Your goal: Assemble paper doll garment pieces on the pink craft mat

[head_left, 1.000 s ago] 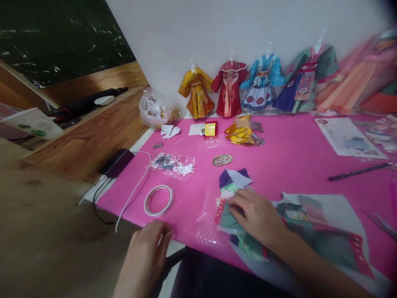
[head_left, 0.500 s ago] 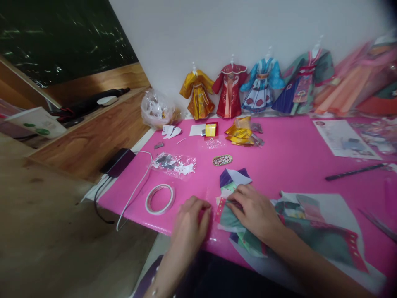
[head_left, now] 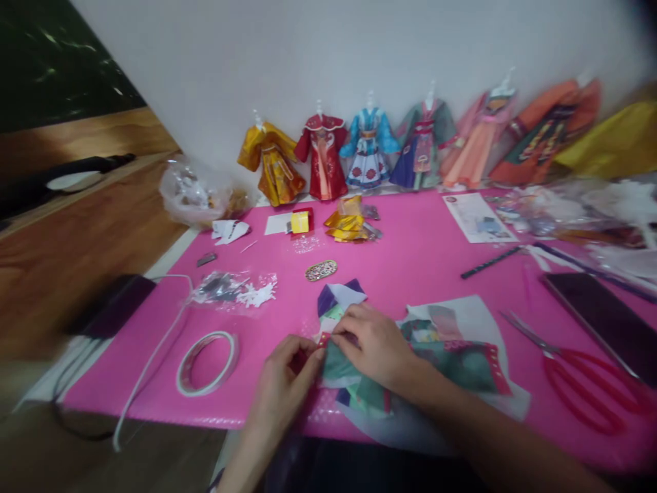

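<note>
**Two hands at a green cloth on a pink work surface**

In the head view, we find the green cloth (head_left: 339, 371) at lower centre, its red-dotted edge turned left. The right hand (head_left: 377, 348) has thumb and fingertips clamped on it near that edge. The left hand (head_left: 290, 375) meets the same edge with thumb and fingertips close; we cannot tell whether they grip it.

The pink surface (head_left: 405, 263) is smooth and glossy, with a shiny front edge. On it we record a tape roll (head_left: 233, 352) lying flat left of the hands, an oval patterned piece (head_left: 321, 270) above them, and gold packets (head_left: 348, 220) farther back. At right lie red-handled scissors (head_left: 588, 366), just beside a dark phone (head_left: 598, 311).

Along the pale wall (head_left: 339, 48) we note a row of small costumes (head_left: 323, 157), partly blurred at far right. At left, a wooden board (head_left: 97, 236) slants below a dark green panel (head_left: 41, 61); a black adapter (head_left: 116, 305) sits near the surface's left edge.
</note>
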Demonstrator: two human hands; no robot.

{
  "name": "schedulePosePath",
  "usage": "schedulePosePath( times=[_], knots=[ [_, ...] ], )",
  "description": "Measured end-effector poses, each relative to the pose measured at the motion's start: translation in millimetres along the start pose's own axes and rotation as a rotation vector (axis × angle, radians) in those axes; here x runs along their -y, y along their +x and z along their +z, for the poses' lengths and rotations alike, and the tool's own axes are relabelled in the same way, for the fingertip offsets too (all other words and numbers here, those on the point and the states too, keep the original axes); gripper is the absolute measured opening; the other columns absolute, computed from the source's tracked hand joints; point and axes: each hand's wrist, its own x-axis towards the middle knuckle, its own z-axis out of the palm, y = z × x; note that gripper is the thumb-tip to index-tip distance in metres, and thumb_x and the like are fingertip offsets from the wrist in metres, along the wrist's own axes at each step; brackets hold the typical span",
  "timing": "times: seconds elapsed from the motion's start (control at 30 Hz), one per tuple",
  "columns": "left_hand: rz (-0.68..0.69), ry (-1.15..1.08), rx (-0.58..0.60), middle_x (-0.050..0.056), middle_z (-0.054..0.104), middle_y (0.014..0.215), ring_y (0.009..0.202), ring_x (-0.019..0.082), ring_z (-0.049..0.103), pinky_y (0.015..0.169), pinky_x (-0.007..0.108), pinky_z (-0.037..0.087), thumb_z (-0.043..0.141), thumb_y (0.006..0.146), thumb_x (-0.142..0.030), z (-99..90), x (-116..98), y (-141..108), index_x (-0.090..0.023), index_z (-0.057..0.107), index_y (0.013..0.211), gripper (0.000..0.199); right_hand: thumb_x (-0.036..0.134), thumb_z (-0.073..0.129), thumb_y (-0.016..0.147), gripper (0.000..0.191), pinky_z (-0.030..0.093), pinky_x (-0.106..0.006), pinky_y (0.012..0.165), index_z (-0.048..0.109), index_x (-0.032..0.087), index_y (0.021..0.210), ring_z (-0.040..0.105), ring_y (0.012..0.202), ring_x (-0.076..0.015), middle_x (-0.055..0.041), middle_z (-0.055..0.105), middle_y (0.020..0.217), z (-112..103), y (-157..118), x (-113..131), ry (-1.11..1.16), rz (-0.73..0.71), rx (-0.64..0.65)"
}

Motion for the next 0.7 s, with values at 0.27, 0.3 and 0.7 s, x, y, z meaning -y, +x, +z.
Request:
schedulePosePath(
  times=[0.27,0.3,0.7],
  knots=[
    [-0.044,-0.038,0.013,0.001,0.064,0.068,0.065,0.018,0.058,0.059,0.025,0.045,0.065,0.082,-0.049,2.9,3,10,-0.019,0.066,0.074,0.031,0.021,0.065,0.090,0.012,0.043,-0.029,0.073,0.074,0.020,0.084,0.058,0.084,-0.0181,-0.0027,0.068,0.084,-6,1,-3,-0.030,-0.011,-0.004],
    [-0.053,-0.057,0.001,0.001,0.064,0.067,0.064,0.018,0.058,0.058,0.024,0.045,0.067,0.080,-0.050,2.8,2,9,-0.019,0.067,0.073,0.032,0.022,0.064,0.091,0.012,0.042,-0.029,0.073,0.074,0.020,0.083,0.058,0.084,-0.0179,-0.0027,0.068,0.083,-6,1,-3,-0.025,-0.024,-0.004],
    [-0.360,-0.503,0.036,-0.005,0.048,0.055,0.047,0.007,0.036,0.043,0.017,0.028,0.081,0.068,-0.055,11.3,-28,-25,-0.017,0.063,0.068,0.042,0.021,0.058,0.094,0.019,0.044,-0.030,0.082,0.075,0.017,0.085,0.060,0.084,-0.0173,-0.0035,0.071,0.087,-33,-1,12,-0.047,-0.241,0.043]
  ],
)
